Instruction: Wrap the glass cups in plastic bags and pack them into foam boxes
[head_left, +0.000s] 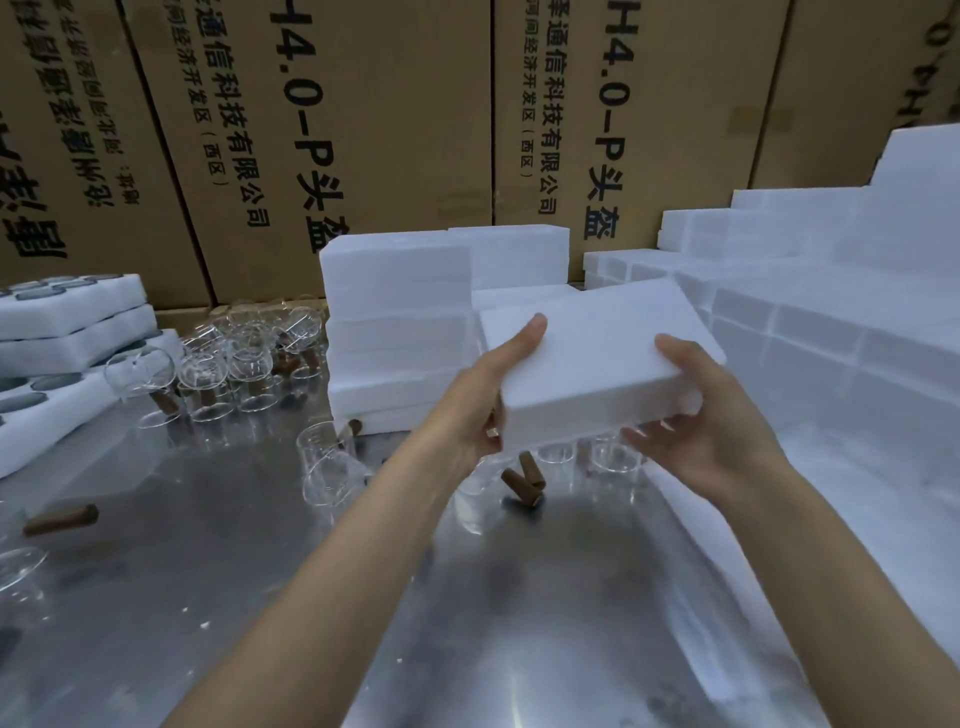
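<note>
Two bare forearms (no sleeves), left hand (485, 395) and right hand (698, 423) unadorned

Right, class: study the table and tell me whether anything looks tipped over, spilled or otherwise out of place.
Yes. Several glass cups with brown handles lie tipped on the metal table: one near the centre, another leaning against the foam trays on the left. Both hands, left hand and right hand, hold a foam box level above more cups.
</note>
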